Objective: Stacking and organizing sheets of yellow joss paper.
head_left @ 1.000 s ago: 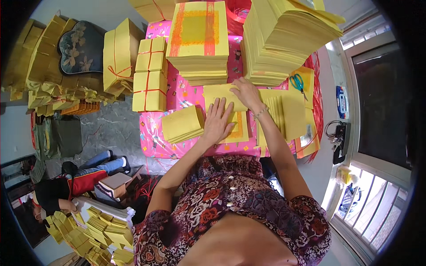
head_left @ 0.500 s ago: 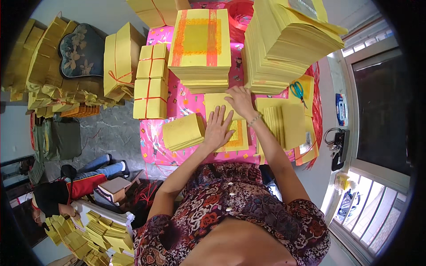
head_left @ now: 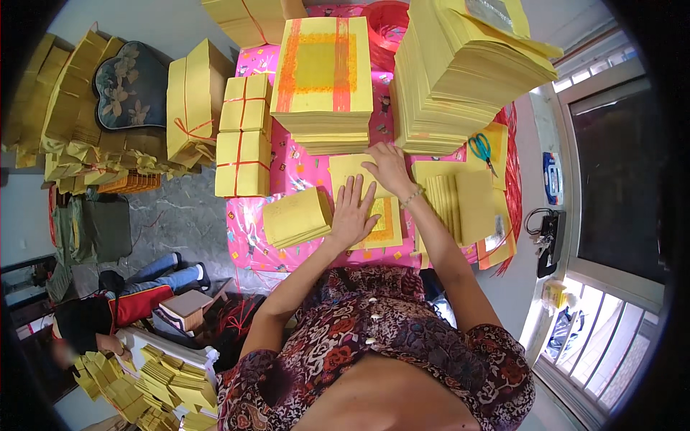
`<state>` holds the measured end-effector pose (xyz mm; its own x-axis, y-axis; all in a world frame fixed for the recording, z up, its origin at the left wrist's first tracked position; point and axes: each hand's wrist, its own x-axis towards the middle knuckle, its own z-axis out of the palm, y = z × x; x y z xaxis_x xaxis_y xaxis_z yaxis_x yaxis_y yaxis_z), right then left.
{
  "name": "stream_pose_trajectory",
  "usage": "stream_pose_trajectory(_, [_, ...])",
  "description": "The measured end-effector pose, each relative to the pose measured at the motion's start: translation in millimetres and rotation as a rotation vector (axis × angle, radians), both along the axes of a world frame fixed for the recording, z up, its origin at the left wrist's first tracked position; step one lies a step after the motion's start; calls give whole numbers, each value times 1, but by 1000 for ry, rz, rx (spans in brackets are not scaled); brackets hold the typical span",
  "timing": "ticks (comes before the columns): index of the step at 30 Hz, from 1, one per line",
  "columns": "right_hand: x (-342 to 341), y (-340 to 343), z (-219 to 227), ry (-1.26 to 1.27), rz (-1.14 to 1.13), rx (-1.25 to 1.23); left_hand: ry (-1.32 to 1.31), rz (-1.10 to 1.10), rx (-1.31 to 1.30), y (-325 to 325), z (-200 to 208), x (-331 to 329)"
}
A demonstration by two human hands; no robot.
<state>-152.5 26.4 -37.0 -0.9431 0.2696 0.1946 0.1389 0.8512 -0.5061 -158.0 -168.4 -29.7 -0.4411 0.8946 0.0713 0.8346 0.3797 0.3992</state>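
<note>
A pink, patterned, plastic-covered table [head_left: 246, 248] is standing centrally. Fingers spread wide, the left hand [head_left: 351, 219] and right hand [head_left: 389, 171] are resting on a yellow paper sheet [head_left: 345, 165], overlapping an orange-printed yellow sheet [head_left: 387, 231]; uneven pressure could skew it. Leftward, an orange slatted basket [head_left: 135, 181] is sitting beneath yellow paper bundles [head_left: 86, 147], contents hidden.

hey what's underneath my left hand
Yellow paper, plain beyond your left hand and with orange print to the hand's right. Whatever the hand itself covers can't be seen.
</note>
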Motion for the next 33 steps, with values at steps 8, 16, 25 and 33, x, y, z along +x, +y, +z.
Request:
stream_pose_trajectory(8, [-2, -4, 1, -40, 13, -44, -13, 14, -60, 2, -4, 2])
stream_pose_trajectory(16, [28, -25, 18, 297, -264, -30, -9, 16, -59, 0, -7, 2])
stream_pose_trajectory(25, [82, -49, -3, 125, -459, -188, -12, 5, -70, 2, -6, 1])
stream_pose_trajectory(33, [77, -57, 4, 217, -396, 58, -2, 16, -84, 2, -10, 2])
